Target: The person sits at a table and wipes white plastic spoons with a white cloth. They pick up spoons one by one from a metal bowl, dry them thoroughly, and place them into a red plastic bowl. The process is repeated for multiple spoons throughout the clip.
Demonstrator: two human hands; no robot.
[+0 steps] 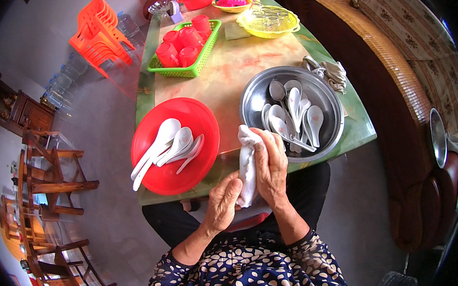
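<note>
In front of me, just off the table's near edge, my left hand (pixel 223 201) and my right hand (pixel 271 164) are both closed on a white cloth (pixel 247 168). The cloth is bunched lengthwise between them; whether something is wrapped inside is hidden. To the left, a red plastic basin (pixel 196 116) holds several white soup spoons (pixel 165 134), their handles toward me. On the right, close to my right hand, stands a metal basin (pixel 323 91) with several more white spoons (pixel 293 104) and a metal spoon (pixel 277 91).
A green basket (pixel 194 70) of red mugs (pixel 190 38) and a yellow basket (pixel 250 29) of clear glasses stand farther back. Crumpled cloths (pixel 334 74) lie by the table's right edge. Stacked orange chairs (pixel 99 38) stand left, a long sofa (pixel 378 79) right.
</note>
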